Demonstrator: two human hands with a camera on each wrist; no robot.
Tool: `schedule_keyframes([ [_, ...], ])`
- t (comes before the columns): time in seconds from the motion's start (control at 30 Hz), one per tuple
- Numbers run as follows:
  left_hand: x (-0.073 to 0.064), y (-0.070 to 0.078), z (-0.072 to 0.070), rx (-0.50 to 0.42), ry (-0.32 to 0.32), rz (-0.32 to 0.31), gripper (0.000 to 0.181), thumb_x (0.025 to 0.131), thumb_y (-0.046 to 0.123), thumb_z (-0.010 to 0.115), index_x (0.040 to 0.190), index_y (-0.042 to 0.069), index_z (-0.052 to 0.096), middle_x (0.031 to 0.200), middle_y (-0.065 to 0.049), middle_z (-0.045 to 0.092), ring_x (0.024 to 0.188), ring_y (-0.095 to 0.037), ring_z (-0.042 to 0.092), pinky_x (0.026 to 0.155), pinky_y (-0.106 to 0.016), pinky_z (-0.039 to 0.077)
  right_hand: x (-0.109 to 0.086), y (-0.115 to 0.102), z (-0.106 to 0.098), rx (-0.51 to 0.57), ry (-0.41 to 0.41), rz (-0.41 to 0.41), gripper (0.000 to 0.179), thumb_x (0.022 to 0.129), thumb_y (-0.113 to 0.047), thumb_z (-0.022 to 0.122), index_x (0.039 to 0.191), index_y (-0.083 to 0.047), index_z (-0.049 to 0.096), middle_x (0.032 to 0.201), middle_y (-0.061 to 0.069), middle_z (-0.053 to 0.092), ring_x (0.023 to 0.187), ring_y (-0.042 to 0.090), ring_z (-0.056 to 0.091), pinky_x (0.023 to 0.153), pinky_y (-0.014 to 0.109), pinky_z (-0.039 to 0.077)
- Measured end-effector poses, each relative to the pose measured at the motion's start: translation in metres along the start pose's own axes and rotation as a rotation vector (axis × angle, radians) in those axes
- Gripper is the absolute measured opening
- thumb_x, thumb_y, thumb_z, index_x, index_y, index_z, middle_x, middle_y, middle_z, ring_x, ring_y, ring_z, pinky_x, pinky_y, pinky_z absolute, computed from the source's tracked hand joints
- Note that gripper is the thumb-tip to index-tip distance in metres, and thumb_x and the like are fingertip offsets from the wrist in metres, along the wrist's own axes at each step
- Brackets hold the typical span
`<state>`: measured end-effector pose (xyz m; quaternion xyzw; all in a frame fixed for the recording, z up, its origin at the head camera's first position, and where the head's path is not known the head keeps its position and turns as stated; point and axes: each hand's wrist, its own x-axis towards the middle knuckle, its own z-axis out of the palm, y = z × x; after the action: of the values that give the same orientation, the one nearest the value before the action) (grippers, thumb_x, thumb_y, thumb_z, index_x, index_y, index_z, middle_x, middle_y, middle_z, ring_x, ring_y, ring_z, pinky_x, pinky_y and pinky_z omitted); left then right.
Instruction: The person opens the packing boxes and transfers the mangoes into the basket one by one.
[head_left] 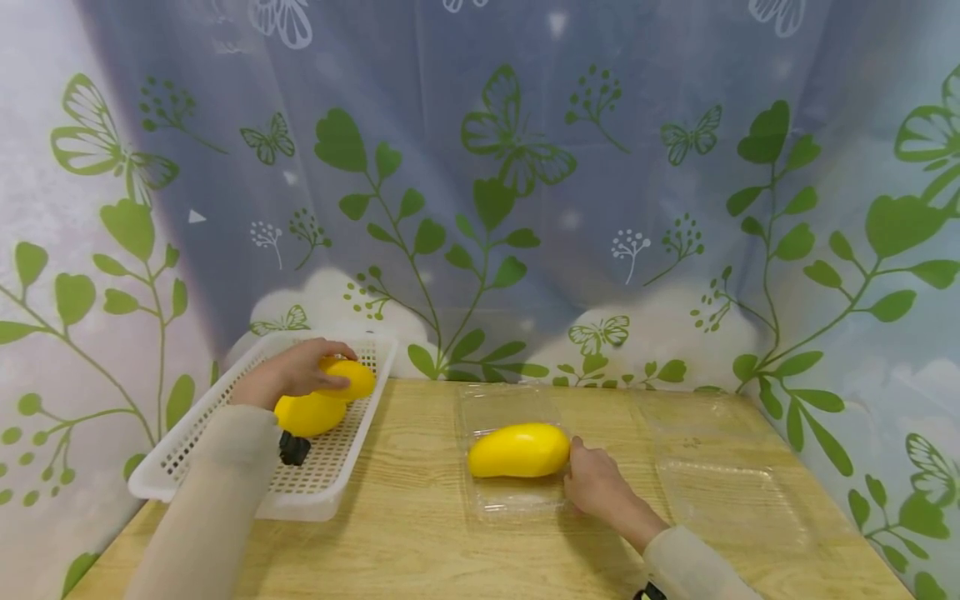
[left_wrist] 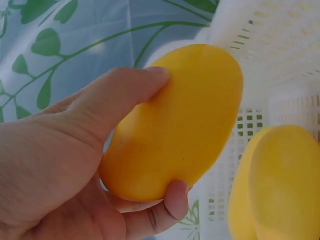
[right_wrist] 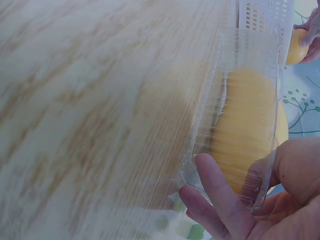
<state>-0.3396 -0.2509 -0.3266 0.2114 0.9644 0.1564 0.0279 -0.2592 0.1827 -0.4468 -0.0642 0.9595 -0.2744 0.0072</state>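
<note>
My left hand [head_left: 303,367] grips a yellow mango [head_left: 356,380] above the white plastic basket [head_left: 324,507]. In the left wrist view, the thumb lies across one side of this mango [left_wrist: 175,125] and a fingertip touches its lower end. More yellow mango [left_wrist: 287,185] lies below it in the basket. On the table, another mango [head_left: 519,450] lies in a clear plastic box [head_left: 513,502] with a raised lid [head_left: 510,404]. My right hand [head_left: 600,483] holds the right end of that box; in the right wrist view its fingers [right_wrist: 220,185] press the outside of the clear wall.
A second clear plastic box [head_left: 735,500] lies open on the right of the wooden table [head_left: 405,533]. The basket stands at the left, near the patterned curtain [head_left: 420,208] that hangs behind and at both sides.
</note>
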Motion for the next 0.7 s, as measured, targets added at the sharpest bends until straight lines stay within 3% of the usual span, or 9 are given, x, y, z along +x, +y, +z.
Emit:
schedule_keyframes([
  [0.23,0.006,0.005,0.002,0.054,-0.065,-0.093,0.038,0.095,0.024,0.075,0.130,0.013,0.064,0.147,-0.026,0.054,0.134,-0.050,0.050,0.105,-0.066,0.046,0.000,-0.001,0.000,-0.010,0.001,0.000,0.063,0.096,0.006,0.051,0.152,0.021,0.026,0.052,0.006,0.056,0.041,0.016,0.058,0.039,0.019,0.039],
  [0.57,0.013,0.013,0.011,0.120,-0.103,-0.106,0.034,0.084,0.017,0.085,0.115,0.015,0.072,0.141,-0.019,0.060,0.127,-0.041,0.056,0.101,-0.058,0.050,0.001,0.000,0.000,-0.032,0.004,-0.005,0.063,0.096,0.005,0.052,0.151,0.021,0.027,0.053,0.005,0.057,0.041,0.015,0.059,0.039,0.018,0.038],
  [0.7,0.016,0.014,0.018,0.128,-0.122,-0.139,0.035,0.080,0.014,0.088,0.111,0.016,0.072,0.139,-0.017,0.061,0.121,-0.035,0.058,0.096,-0.053,0.053,0.000,0.000,0.000,-0.035,0.002,-0.009,0.063,0.096,0.005,0.053,0.151,0.022,0.027,0.053,0.005,0.058,0.040,0.015,0.058,0.039,0.018,0.035],
])
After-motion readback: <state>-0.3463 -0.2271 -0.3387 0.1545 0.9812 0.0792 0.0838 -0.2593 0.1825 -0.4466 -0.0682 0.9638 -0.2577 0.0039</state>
